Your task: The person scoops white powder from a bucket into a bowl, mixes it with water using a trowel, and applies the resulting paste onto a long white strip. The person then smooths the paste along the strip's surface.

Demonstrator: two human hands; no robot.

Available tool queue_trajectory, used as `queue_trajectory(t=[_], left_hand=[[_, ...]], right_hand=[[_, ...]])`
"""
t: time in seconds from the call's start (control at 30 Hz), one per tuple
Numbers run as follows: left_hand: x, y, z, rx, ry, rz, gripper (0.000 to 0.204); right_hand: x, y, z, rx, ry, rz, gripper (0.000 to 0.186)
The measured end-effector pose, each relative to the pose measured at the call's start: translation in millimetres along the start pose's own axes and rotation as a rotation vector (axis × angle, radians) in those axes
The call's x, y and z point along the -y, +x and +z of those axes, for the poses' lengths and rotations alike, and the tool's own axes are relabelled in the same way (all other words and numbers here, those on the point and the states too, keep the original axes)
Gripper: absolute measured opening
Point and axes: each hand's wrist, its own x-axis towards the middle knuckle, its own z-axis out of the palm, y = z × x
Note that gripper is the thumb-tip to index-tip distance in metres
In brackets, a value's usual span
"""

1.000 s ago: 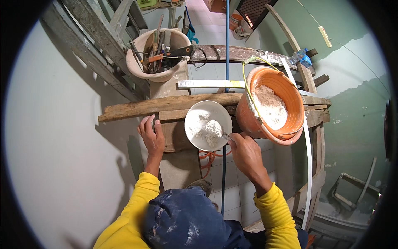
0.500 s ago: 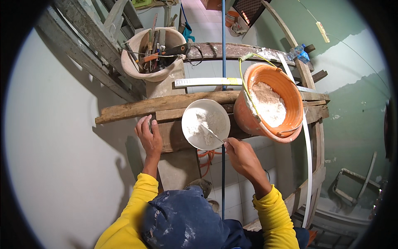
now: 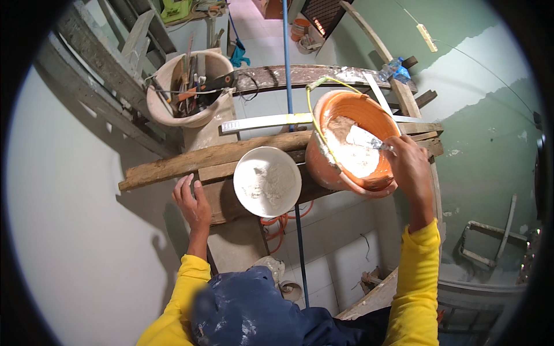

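My right hand [image 3: 411,164] grips the handle of a putty knife [image 3: 362,137] above the white powder [image 3: 359,161] in an orange bucket [image 3: 372,111]. The knife's flat blade points left, inside the rim. My left hand [image 3: 194,203] is open, its fingertips at the left end of a wooden plank [image 3: 222,199]. Between my hands stands a white tub [image 3: 254,158], its bottom covered with loose white powder [image 3: 274,183].
Beyond the planks on the left, a whitish bucket [image 3: 158,109] holds several hand tools. A pale straightedge [image 3: 262,122] lies behind the tub. One blue pole [image 3: 287,57] rises past the planks. Orange cable [image 3: 281,230] lies below; a plastic bottle [image 3: 392,69] sits far right.
My right hand has carried the putty knife from the white tub rightward into the orange bucket. My left hand stays by the plank's end. The whole view has shifted slightly.
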Motion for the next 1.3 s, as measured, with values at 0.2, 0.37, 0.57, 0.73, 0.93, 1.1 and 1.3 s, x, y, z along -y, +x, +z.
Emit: queue_trajectory(t=[0.2, 0.37, 0.57, 0.73, 0.93, 1.1, 1.3], left_hand=[[-3, -1, -1, 0.025, -0.003, -0.011, 0.032], [-2, 0, -3, 0.032, -0.019, -0.024, 0.032], [0, -1, -5, 0.035, 0.024, -0.013, 0.033], [-5, -1, -4, 0.044, 0.031, -0.019, 0.033], [-10, 1, -6, 0.027, 0.023, -0.025, 0.032], [-11, 4, 0, 0.002, -0.006, 0.012, 0.029], [-1, -2, -8, -0.006, 0.000, -0.015, 0.029]], right_hand=[[-31, 41, 86, 0.074, -0.396, -0.124, 0.011], [-14, 38, 121, 0.108, -0.078, -0.180, 0.017], [-11, 33, 112, 0.232, 0.176, -0.007, 0.017], [-22, 27, 74, 0.259, 0.220, 0.055, 0.018], [-18, 7, 31, 0.037, 0.272, 0.060, 0.016], [25, -17, -23, -0.041, 0.369, -0.037, 0.016], [113, -48, -28, 0.054, 0.407, -0.092, 0.017]])
